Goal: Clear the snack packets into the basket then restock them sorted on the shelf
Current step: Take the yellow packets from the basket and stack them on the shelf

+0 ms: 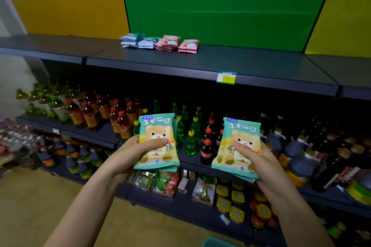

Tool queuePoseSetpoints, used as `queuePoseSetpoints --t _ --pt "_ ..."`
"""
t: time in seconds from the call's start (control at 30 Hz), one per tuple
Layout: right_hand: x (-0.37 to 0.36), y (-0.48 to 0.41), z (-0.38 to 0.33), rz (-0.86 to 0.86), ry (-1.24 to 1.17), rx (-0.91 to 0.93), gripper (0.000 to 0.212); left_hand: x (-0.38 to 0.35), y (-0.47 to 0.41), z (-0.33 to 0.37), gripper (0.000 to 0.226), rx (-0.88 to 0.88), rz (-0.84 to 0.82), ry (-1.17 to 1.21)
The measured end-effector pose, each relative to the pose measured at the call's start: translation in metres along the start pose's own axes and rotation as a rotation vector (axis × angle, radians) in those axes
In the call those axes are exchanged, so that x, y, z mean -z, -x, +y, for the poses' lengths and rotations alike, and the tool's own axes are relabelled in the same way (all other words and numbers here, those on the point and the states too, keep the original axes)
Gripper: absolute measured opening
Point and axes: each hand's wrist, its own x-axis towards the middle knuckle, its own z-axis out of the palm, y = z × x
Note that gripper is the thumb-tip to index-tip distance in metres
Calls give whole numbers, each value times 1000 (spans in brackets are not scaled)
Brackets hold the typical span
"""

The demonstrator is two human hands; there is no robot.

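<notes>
My left hand [131, 155] grips a small stack of teal and yellow bear snack packets [158, 126], thumb across the front. A second stack of the same bear packets [244, 132] is held in my right hand [261, 163]. Both stacks are raised in front of the drinks shelves, below the dark top shelf [251, 66]. On that shelf, near its back, lie blue-white packets [135, 41] on the left and pink packets [177, 44] beside them, in low piles. A teal basket corner [215, 242] shows at the bottom edge.
A green and yellow price tag [226, 77] hangs on the top shelf's front lip. Rows of drink bottles [124, 118] fill the middle shelf. Packaged goods and yellow-lidded jars [230, 198] fill the lower one. Wooden floor [40, 196] lies at the lower left.
</notes>
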Motion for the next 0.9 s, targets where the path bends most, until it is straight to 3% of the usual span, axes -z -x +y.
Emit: queuePoseSetpoints --t 0.1,0.23,0.3,0.5,0.7,0.9 --pt "-51 -19 -12 -20 -16 56 52 43 -15 30 52 -65 -32 -17" --pt "-94 -45 -39 -22 -51 79 41 78 -40 72 18 -115 -39 -7" --pt "-105 -57 -55 -1 -61 107 43 86 -56 90 12 -133 -71 -26" --pt "-112 -98 -96 21 0 159 16 80 -118 127 6 -120 -209 -28" --pt "-93 -164 -128 162 -47 72 23 52 -193 164 12 -115 -301 -49" --pt "-63 -243 -156 212 -23 64 12 6 -284 199 14 -132 -357 -60"
